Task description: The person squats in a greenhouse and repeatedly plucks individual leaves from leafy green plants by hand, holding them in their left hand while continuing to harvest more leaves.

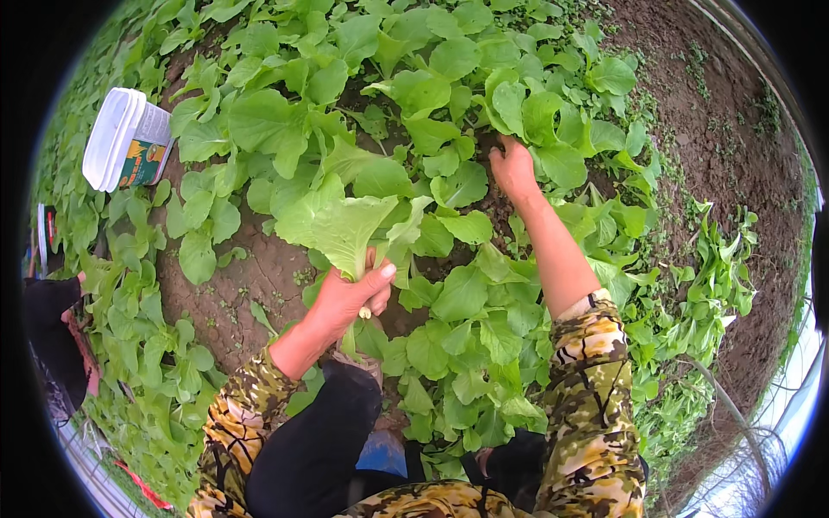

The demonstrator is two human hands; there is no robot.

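Note:
Leafy green plants with broad leaves grow densely in the soil before me. My left hand is closed around the stems of several picked leafy greens; a pale cut stem end shows below the fingers and the leaves fan out above them. Further forward and to the right, my right hand reaches in at the base of a leafy plant. Its fingertips are hidden under the leaves, so whether they grip a stem is not visible.
A white plastic bucket with a printed side lies tilted among plants at left. Another person's dark-clothed limb is at the left rim. Picked greens lie in a heap at right, beside bare soil. A curved stick is at lower right.

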